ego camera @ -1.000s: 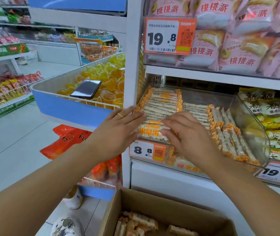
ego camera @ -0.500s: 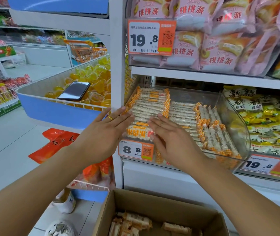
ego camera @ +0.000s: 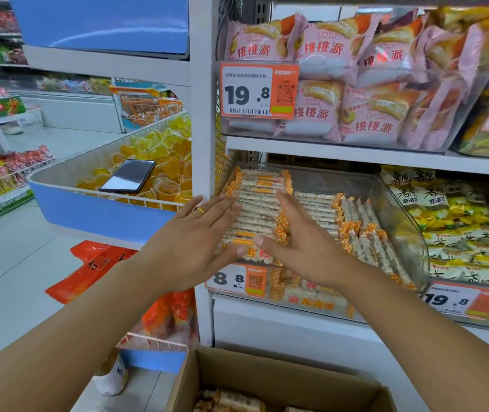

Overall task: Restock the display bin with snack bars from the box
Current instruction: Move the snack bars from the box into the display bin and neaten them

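Orange-ended bars point(ego camera: 256, 209) lie stacked in the clear bin point(ego camera: 397, 209); left hand point(ego camera: 189, 248) and right hand point(ego camera: 302, 248), fingers straight, press their sides, probably squaring the row. More remain in the box point(ego camera: 282, 379).

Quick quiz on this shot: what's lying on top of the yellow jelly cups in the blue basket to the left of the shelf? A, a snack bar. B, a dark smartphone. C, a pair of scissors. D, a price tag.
B: a dark smartphone lies flat, screen up, on the yellow jelly cups in the blue basket.
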